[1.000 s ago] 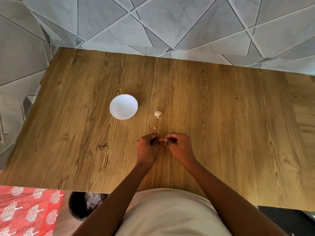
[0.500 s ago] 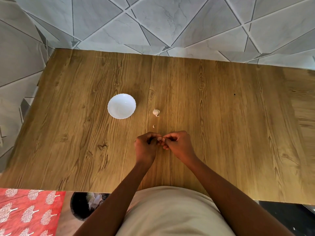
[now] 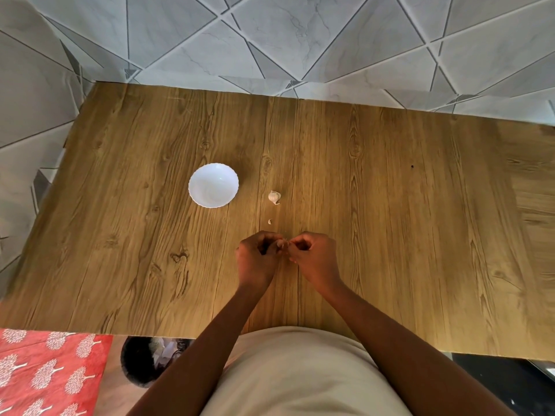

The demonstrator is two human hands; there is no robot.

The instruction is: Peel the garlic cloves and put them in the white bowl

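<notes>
Wooden table (image 3: 390,235) against grey tiled wall; white bowl (image 3: 213,185) looks empty, nothing peeled in yet. Left hand (image 3: 258,259) and right hand (image 3: 315,256) both pinch one garlic clove (image 3: 281,243) between fingertips, mid-peel; garlic piece (image 3: 274,197) waits at the bowl's 3 o'clock, skin scrap (image 3: 269,221) nearby.

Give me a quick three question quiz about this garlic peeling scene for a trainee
1. True or false: the white bowl already holds a peeled clove.
2. The garlic piece on the table lies: A) inside the bowl, B) right of the bowl, C) left of the bowl.
3. Fill in: the left hand and right hand meet over the ____, pinching something small.

Key: 1 false, the bowl looks empty; 2 B; 3 table.
</notes>
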